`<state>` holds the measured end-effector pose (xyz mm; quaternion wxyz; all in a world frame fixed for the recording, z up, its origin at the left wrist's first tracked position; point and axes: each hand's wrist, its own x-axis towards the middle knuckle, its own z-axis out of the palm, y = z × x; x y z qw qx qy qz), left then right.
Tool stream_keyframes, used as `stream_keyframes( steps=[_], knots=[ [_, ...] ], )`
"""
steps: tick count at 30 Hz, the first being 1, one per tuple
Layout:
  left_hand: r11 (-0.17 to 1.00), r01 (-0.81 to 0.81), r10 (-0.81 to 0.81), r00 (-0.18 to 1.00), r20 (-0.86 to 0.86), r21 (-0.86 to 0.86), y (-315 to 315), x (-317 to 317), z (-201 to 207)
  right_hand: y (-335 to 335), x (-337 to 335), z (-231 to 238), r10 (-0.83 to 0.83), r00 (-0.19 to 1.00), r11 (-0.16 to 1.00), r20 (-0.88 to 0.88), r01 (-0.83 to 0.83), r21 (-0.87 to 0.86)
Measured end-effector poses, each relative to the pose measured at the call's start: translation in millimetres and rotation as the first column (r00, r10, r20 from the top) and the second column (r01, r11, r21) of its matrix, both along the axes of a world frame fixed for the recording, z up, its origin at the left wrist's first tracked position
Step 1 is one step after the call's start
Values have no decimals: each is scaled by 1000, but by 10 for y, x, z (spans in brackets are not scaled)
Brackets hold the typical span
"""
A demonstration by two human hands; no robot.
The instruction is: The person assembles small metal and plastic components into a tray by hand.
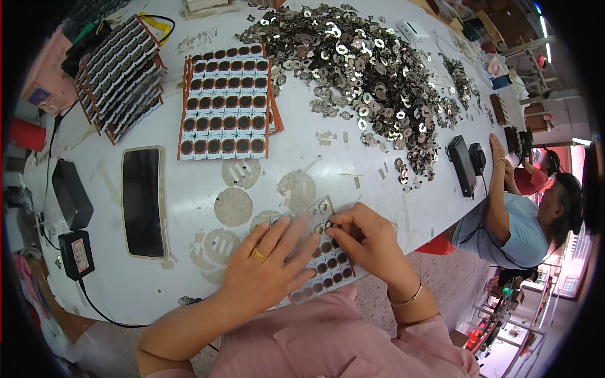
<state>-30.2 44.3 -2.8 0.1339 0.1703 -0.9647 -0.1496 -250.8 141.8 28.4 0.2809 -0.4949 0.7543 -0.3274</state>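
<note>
Pink striped shirtfront [283, 340] borders the white sheet of round dark discs [331, 263] at the table's edge. Left hand [268, 255] spreads loosely over it; right hand [368, 242] pinches there, contents unclear. Upper cells seem silver-topped, lower rows not yet. Scuffed white table [189, 189] bears shiny metal pieces [353, 63]; blue-shirted person [517, 236] beyond.

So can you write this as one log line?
left hand: over disc sheet | right hand: at same sheet | metal pieces: heaped on table
</note>
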Motion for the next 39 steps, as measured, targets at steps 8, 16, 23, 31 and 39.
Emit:
stream_keyframes(
  steps=[8, 16, 23, 31, 39],
  knots=[
    [1000, -2, 2, 999, -39, 2, -2, 7, -15, -280, -641, 3, -195, 886, 974, -420, 124, -190],
    [999, -35, 35, 996, -82, -4, -65, 16, 20, -601, -848, -88, 80, 800, 945, -595, -250, -210],
    [998, -53, 56, 992, -111, 34, -126, 62, 9, -362, -777, -104, 48, 960, 986, -275, -89, -139],
    [997, -67, 74, 984, -165, 48, -166, 152, 27, -383, -637, 21, -76, 944, 972, -321, -1, -233],
    [992, -45, 75, 961, -268, 116, -217, 235, 60, -453, -559, -211, -76, 891, 955, -447, -64, -290]
  ],
)
